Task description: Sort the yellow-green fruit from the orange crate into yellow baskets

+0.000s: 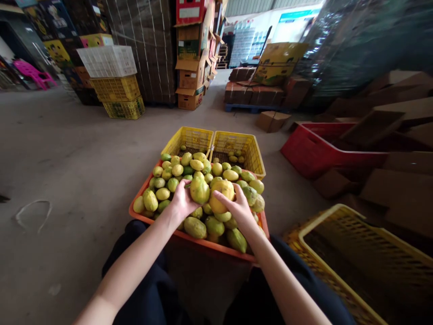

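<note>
An orange-red crate is heaped with green and yellow lemon-like fruits. Over the middle of the heap, my left hand is closed round a greenish-yellow fruit. Just to its right, my right hand grips a larger yellow fruit, thumb across its front and fingers behind. The two held fruits are side by side, nearly touching.
Two yellow crates with a few fruits stand behind the heap. At the right are a red crate, a yellow crate and cardboard pieces. Stacked crates and boxes stand farther back.
</note>
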A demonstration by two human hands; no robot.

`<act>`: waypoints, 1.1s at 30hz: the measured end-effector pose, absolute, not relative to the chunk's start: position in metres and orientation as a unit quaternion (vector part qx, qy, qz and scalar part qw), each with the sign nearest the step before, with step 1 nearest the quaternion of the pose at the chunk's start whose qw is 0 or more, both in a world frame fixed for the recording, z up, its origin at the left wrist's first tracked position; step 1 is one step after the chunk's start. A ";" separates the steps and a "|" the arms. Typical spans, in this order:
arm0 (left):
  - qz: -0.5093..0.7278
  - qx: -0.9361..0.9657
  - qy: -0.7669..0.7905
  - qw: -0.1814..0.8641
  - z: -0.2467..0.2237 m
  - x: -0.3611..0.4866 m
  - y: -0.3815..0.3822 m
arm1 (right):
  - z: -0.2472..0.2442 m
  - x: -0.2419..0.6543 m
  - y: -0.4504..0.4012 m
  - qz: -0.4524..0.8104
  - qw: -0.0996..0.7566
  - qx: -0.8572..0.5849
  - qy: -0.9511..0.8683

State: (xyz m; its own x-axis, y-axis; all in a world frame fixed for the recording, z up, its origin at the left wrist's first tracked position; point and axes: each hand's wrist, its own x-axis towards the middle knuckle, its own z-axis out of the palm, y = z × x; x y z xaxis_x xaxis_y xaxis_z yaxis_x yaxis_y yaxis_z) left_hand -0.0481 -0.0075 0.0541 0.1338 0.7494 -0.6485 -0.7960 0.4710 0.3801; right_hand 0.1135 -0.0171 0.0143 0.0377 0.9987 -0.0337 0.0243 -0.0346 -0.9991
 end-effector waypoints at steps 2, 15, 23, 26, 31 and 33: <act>0.515 -0.029 0.427 0.742 0.054 -0.046 -0.007 | 0.014 0.113 -0.015 0.551 0.474 -0.537 -0.428; 0.504 -0.026 0.442 0.741 0.045 -0.045 -0.004 | 0.027 0.113 -0.010 0.769 0.362 -0.476 -0.224; 0.498 -0.016 0.444 0.745 0.044 -0.044 -0.004 | 0.036 0.108 -0.011 0.788 0.357 -0.484 -0.130; 0.500 -0.024 0.458 0.735 0.047 -0.043 -0.005 | 0.037 0.108 -0.011 0.793 0.355 -0.480 -0.123; 0.507 -0.024 0.438 0.742 0.038 -0.046 -0.002 | 0.033 0.111 -0.008 0.805 0.355 -0.464 -0.105; 0.507 -0.011 0.425 0.750 0.031 -0.048 0.000 | 0.032 0.112 -0.008 0.809 0.355 -0.458 -0.103</act>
State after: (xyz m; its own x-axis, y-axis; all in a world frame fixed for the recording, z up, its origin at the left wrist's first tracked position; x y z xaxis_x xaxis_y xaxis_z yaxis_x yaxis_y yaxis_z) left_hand -0.0480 -0.0002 0.0312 0.1251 0.7503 -0.6491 -0.7694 0.4865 0.4140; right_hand 0.1124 -0.0078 0.0320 -0.3286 0.6679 -0.6678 -0.4799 -0.7271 -0.4910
